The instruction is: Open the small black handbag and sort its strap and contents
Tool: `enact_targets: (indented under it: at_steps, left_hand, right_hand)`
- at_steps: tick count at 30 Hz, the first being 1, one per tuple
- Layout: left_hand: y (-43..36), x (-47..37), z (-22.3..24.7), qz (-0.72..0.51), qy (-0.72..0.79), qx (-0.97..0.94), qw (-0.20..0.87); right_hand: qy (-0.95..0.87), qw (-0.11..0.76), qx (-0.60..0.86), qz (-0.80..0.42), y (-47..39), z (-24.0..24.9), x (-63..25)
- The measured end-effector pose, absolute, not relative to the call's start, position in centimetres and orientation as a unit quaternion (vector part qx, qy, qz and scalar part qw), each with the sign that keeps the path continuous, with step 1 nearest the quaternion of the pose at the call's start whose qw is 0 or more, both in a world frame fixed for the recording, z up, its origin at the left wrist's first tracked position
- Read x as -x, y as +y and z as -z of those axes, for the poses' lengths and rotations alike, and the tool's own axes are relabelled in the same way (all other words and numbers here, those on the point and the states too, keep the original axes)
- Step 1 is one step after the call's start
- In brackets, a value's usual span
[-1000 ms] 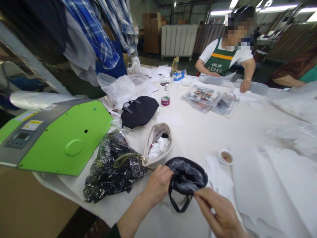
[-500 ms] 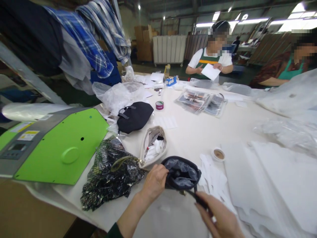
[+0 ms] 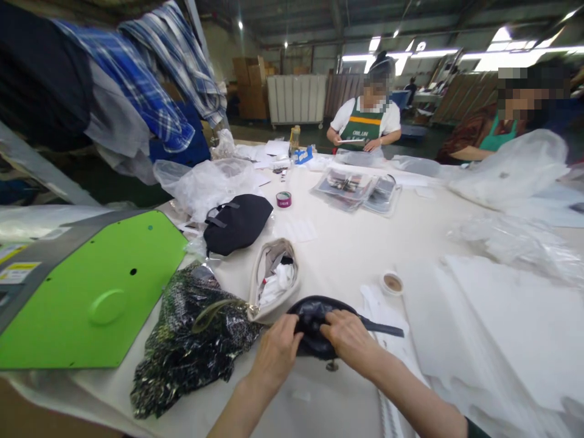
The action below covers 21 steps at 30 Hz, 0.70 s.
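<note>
A small black pouch (image 3: 319,348) lies at the near edge of the white table, its strap stretching out to the right. My left hand (image 3: 279,347) pinches the left side of its rim, fingers closed. With bent fingers, my right hand (image 3: 349,337) reaches into the pouch's opening and presses at its dark lining; the fingertips are partly hidden there. Just behind stands a beige pouch (image 3: 297,267), open, with white material inside. A crumpled black shiny bag (image 3: 191,347) is to the left of my left hand.
Left is a green machine panel (image 3: 109,292). A black bag (image 3: 239,222), purple tape roll (image 3: 283,199) and clear packets (image 3: 344,188) lie farther back. A small round cup (image 3: 391,283) and white sheets (image 3: 483,328) are on the right. Two people sit across the table.
My right hand has let go of the strap and moved up and left to the pouch's opening. The strap now points right. The view has shifted, and the person opposite has lowered a white sheet.
</note>
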<state>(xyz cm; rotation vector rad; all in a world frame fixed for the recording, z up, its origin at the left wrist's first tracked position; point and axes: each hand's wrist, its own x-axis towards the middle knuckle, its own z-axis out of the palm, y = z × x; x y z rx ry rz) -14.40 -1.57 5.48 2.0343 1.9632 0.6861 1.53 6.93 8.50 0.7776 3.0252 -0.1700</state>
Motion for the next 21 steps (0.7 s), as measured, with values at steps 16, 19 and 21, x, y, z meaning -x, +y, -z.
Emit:
enact_targets:
  at_steps: [16, 19, 21]
  left_hand:
    - [1.8, 13.2, -9.1, 0.031, 0.554, -0.825, 0.112]
    - [2.9, 12.4, -9.3, 0.082, 0.554, -0.815, 0.148]
    - [3.6, 11.7, -9.0, 0.083, 0.542, -0.82, 0.162]
  right_hand:
    - [0.957, -0.025, -0.275, 0.088, 7.4, -7.0, -1.3]
    - [0.955, -0.059, -0.275, 0.09, 6.2, -7.3, -2.3]
    - [0.952, -0.097, -0.274, 0.095, 4.8, -7.4, -3.5]
